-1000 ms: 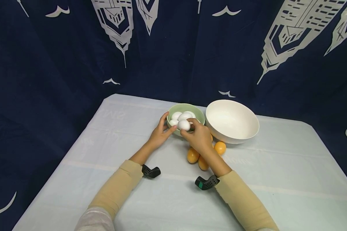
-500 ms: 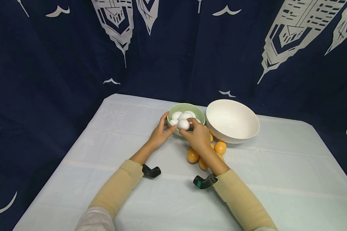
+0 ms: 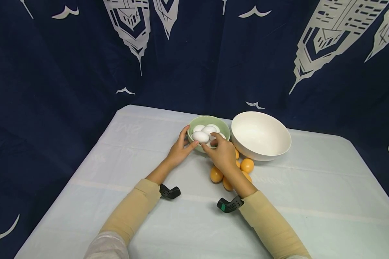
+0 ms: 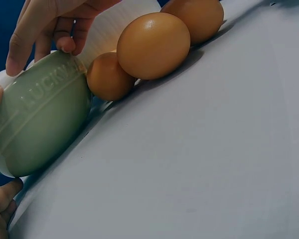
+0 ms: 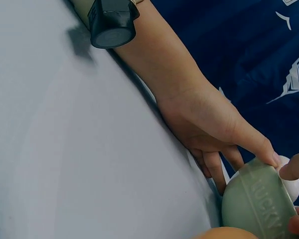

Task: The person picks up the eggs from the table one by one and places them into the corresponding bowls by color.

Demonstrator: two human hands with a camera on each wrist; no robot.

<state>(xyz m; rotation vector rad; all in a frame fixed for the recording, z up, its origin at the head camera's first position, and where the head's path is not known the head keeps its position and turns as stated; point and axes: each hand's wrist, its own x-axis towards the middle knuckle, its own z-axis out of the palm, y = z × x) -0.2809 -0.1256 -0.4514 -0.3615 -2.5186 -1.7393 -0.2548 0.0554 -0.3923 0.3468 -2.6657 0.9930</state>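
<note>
In the head view a green bowl point(image 3: 226, 133) with raised lettering stands toward the table's back, holding several white eggs point(image 3: 201, 136). My left hand point(image 3: 177, 153) grips the bowl's left side; its thumb lies on the rim and its fingers reach round the wall, as the right wrist view shows. Over the near right rim is my right hand point(image 3: 223, 153), thumb and fingers apart, with nothing pinched between them. The left wrist view catches this right hand's fingers point(image 4: 40, 25) at the rim. Part of the eggs is hidden behind it.
Several brown eggs point(image 3: 216, 174) lie on the white-covered table point(image 3: 188, 223) beneath and beside my right forearm. A larger white bowl point(image 3: 259, 135) stands right of the green one. Behind the table hangs a dark blue patterned cloth point(image 3: 194, 82).
The white egg that my right fingers pinched is let go and now lies on the other eggs, slightly further left. My left hand and the bowl have stayed in place.
</note>
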